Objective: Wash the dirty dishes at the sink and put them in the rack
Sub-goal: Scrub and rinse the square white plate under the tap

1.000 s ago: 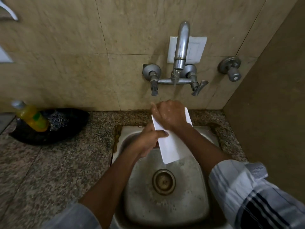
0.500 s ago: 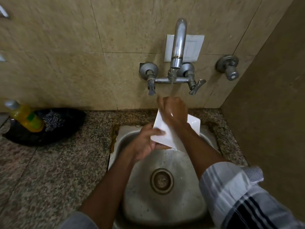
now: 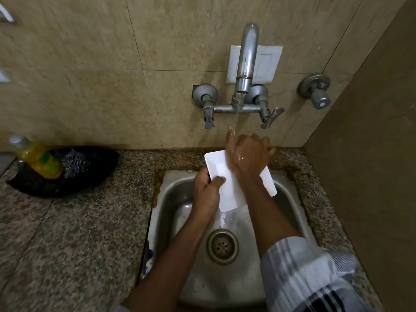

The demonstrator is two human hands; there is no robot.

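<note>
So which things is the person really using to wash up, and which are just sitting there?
In use:
white rectangular dish, held at its edge by the left hand
right hand, rubbing it under the water
tap, running
sink

Just sitting there:
yellow soap bottle
steel scrubber
black tray under both
extra wall valve
</note>
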